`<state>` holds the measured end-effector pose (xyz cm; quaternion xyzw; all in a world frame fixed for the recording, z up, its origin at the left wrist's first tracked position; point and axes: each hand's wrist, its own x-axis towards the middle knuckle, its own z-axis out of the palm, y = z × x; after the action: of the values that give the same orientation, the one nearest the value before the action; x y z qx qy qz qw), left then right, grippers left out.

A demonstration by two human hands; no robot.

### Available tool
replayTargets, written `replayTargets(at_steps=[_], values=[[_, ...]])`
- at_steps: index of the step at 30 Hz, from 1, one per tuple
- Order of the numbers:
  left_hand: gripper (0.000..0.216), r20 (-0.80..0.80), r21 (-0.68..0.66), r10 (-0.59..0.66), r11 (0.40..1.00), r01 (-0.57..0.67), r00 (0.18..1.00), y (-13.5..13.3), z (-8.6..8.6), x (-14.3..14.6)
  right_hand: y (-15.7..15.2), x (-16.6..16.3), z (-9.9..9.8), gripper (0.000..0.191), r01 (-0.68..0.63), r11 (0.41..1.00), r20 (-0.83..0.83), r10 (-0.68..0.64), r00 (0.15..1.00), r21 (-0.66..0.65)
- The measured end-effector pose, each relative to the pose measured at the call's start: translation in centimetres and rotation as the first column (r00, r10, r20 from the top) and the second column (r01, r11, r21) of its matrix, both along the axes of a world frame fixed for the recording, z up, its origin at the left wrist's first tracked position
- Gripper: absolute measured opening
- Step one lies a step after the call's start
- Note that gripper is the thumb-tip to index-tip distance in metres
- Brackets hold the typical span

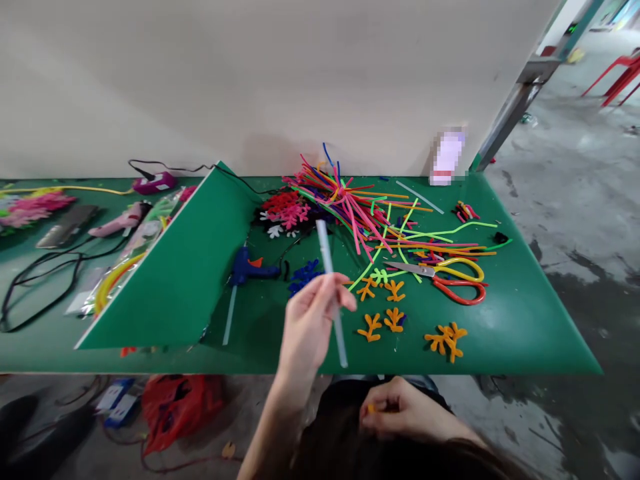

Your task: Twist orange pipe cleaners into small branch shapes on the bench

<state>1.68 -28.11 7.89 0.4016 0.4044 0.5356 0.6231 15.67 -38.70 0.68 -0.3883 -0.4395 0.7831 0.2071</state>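
Bottom center, the left hand (313,327) closes around a clear glue stick (324,250) above the green tabletop (540,333), while the right hand (403,410) pinches what appears to be a small orange piece (371,409).

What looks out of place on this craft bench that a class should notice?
A green board slants up across the bench, walling off its left end, which looks odd. Pipe cleaners also lie in a loose, spilled tangle, with some reaching the scissors.
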Motion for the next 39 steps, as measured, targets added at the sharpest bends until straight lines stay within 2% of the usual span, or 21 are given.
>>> replayTargets(at_steps=[2,4,6,7,10,12,13,14,15,16,18,20,23,26,28,30,31,33,36,37,39], values=[[0.018,-0.067,0.056,0.078,0.996,-0.074,0.995,0.7,0.1,-2.0,-0.3,0.6,-0.4,0.035,0.024,0.999,0.084,-0.027,0.996,0.037],[0.019,-0.283,-0.002,-0.008,1.0,0.008,0.959,1.1,-1.0,-3.2,-0.3,1.5,-0.7,0.033,0.125,0.991,0.111,-0.13,0.985,0.054],[0.029,-0.477,-0.128,-0.163,0.985,0.115,0.864,1.2,-3.1,-3.5,-0.1,2.7,-0.8,0.034,0.235,0.971,0.095,-0.239,0.966,0.053],[0.032,-0.558,-0.145,-0.192,0.98,0.133,0.807,1.1,-4.3,-3.4,0.1,3.3,-0.7,0.036,0.281,0.959,0.081,-0.284,0.955,0.047],[0.033,-0.663,-0.057,-0.044,0.998,0.007,0.748,0.8,-6.7,-2.5,0.5,4.7,0.3,0.047,0.386,0.923,0.026,-0.385,0.922,-0.008],[0.03,-0.733,0.127,0.126,0.991,-0.048,0.669,-0.1,-6.5,-2.0,0.8,5.1,1.3,0.051,0.419,0.908,-0.018,-0.419,0.908,-0.022],[0.026,-0.75,0.22,0.19,0.975,-0.032,0.634,-0.7,-5.9,-1.8,1.0,5.1,1.7,0.053,0.422,0.907,-0.047,-0.422,0.906,-0.002],[0.024,-0.752,0.258,0.198,0.966,0.005,0.628,-1.5,-5.0,-1.6,1.2,5.0,2.1,0.055,0.412,0.91,-0.082,-0.409,0.909,0.033],[0.023,-0.762,0.226,0.123,0.971,0.083,0.636,-2.3,-4.1,-1.3,1.5,4.9,2.4,0.058,0.392,0.917,-0.116,-0.383,0.917,0.076],[0.023,-0.763,0.149,-0.012,0.97,0.194,0.646,-3.2,-3.2,-1.0,1.8,4.7,2.7,0.06,0.366,0.923,-0.139,-0.35,0.926,0.117],[0.024,-0.715,-0.041,-0.304,0.917,0.396,0.63,-4.6,-2.0,-0.3,2.4,4.3,3.2,0.06,0.309,0.937,-0.14,-0.288,0.947,0.162],[0.021,-0.652,-0.147,-0.395,0.903,0.403,0.647,-5.4,-1.6,0.4,2.9,4.1,3.6,0.056,0.275,0.949,-0.107,-0.261,0.959,0.155],[0.025,-0.473,-0.266,-0.437,0.899,0.349,0.765,-5.5,-1.8,0.9,3.0,4.5,3.7,0.039,0.285,0.955,-0.175,-0.267,0.948,0.085],[0.026,-0.177,-0.391,-0.458,0.845,0.365,0.871,-5.0,-2.1,0.9,2.6,5.4,2.9,0.022,0.398,0.915,-0.359,-0.35,0.865,0.068],[0.03,-0.013,-0.447,-0.477,0.789,0.422,0.879,-4.7,-2.2,0.8,2.5,6.1,2.2,0.019,0.433,0.889,-0.406,-0.345,0.846,0.146],[0.037,0.084,-0.476,-0.509,0.734,0.483,0.857,-4.5,-2.2,0.8,2.6,6.7,1.9,0.019,0.382,0.873,-0.374,-0.26,0.89,0.303],[0.039,0.114,-0.485,-0.522,0.713,0.506,0.845,-4.4,-2.2,0.8,2.7,7.1,1.9,0.02,0.349,0.852,-0.339,-0.22,0.915,0.391],[0.039,0.156,-0.497,-0.527,0.689,0.528,0.835,-4.3,-2.3,1.0,3.0,7.7,2.3,0.021,0.293,0.766,-0.258,-0.171,0.951,0.572],[0.037,0.189,-0.5,-0.502,0.69,0.523,0.844,-4.3,-2.4,1.3,2.9,8.1,3.5,0.021,0.107,0.557,-0.005,-0.18,0.984,0.823],[0.037,0.181,-0.498,-0.489,0.703,0.509,0.853,-4.3,-2.4,1.4,2.7,8.2,3.9,0.021,-0.005,0.473,0.128,-0.227,0.966,0.881],[0.038,0.136,-0.481,-0.459,0.744,0.464,0.878,-4.6,-2.3,1.7,1.9,8.0,4.6,0.026,-0.242,0.318,0.358,-0.386,0.85,0.917]])
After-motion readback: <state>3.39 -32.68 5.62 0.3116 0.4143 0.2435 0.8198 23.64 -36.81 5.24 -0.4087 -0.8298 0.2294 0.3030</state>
